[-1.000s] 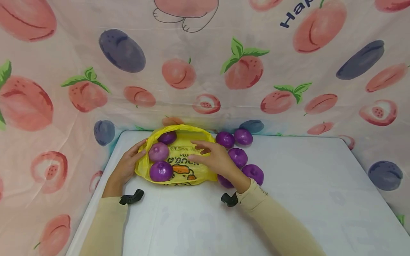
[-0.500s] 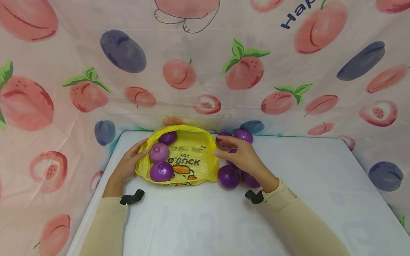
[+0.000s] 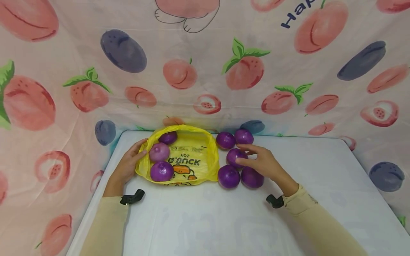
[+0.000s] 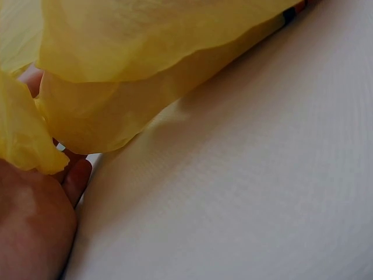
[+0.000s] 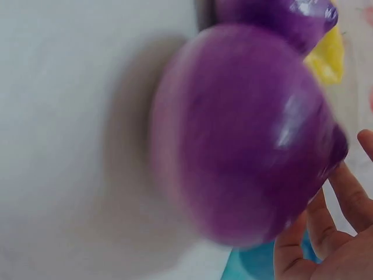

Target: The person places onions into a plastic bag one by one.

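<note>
On the left of the table, a yellow plastic bag [image 3: 209, 156] with duck print lies with its mouth wide. Three purple onions [image 3: 161, 171] sit inside it, along its left side. My left hand [image 3: 126, 165] pinches the bag's left rim between thumb and fingers; the left wrist view has the yellow film [image 4: 105, 114] running between them. Just right of the bag lie several more purple onions [image 3: 229, 176]. Over the middle onion [image 3: 235, 156] of that group, my right hand [image 3: 267, 164] has thumb and fingers spread; whether it touches is unclear. A shiny onion [image 5: 245, 134] fills the right wrist view.
The white table [image 3: 198, 220] ends at the back against a fruit-print cloth [image 3: 205, 71]. Two onions of the group lie close to that back edge. A black camera mount sits on each wrist.
My right hand has come away from the bag's mouth and moved right, over the loose onions. The left hand has stayed on the bag's rim. The bag and onions look unmoved.
</note>
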Motion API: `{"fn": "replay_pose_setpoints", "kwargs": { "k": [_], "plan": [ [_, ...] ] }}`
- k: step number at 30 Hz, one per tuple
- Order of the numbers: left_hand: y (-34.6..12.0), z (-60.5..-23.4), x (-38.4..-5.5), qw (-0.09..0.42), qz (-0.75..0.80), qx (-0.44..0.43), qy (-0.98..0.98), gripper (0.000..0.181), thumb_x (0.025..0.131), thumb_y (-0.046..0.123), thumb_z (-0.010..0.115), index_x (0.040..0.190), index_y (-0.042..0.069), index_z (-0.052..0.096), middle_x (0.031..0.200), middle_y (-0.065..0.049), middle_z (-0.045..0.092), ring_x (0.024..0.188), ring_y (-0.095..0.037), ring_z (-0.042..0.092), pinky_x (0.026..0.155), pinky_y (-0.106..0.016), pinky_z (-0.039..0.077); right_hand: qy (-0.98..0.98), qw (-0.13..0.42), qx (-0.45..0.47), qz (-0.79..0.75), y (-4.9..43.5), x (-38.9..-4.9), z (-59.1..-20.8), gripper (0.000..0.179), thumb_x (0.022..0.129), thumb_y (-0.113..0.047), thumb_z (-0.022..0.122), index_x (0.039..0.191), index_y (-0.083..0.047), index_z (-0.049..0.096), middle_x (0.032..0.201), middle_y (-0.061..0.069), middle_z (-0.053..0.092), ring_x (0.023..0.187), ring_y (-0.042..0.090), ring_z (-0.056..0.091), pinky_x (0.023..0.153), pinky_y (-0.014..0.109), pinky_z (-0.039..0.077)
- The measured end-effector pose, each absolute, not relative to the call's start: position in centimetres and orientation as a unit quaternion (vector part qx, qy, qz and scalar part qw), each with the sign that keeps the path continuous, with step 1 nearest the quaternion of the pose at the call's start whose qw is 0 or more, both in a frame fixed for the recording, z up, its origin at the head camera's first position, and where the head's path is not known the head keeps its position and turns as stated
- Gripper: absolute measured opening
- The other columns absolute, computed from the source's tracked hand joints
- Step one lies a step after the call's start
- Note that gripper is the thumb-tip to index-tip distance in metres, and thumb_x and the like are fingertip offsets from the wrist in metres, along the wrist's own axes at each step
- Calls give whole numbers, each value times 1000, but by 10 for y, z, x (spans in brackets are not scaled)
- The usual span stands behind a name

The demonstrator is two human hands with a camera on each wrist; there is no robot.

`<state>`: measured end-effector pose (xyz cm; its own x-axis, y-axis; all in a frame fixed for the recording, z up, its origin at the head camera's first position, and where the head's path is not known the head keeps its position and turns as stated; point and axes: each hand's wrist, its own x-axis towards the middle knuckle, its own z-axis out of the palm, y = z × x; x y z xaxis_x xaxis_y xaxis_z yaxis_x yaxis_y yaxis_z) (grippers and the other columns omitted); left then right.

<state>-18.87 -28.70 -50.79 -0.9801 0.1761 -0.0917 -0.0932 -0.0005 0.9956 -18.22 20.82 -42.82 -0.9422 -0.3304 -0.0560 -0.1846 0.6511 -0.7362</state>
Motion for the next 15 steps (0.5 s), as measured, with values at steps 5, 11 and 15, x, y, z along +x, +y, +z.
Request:
{"fn": "replay_pose_setpoints", "kwargs": {
  "k": [5,11,15],
  "plan": [
    [-287,-507,-188,96,707,25,700,56,106,30,55,159,23,36,166,-7,28,132,-6,45,98,-13,49,904,100,-136,-393,222,-182,-435,65,87,-54,76,144,-25,59,147,2,59,126,34,59,99,56,52],
    [-287,-507,-188,97,701,27,706,56,107,30,54,160,23,35,168,-8,26,133,-6,44,99,-13,49,908,107,-127,-386,235,-180,-442,66,88,-52,77,144,-21,60,146,3,61,127,35,59,101,56,51],
    [-287,-506,-188,98,697,23,710,58,106,33,54,160,24,34,169,-9,24,135,-8,42,99,-13,48,910,107,-119,-383,241,-178,-446,66,87,-51,78,143,-21,60,145,5,62,126,35,59,101,56,50]
  ]
}}
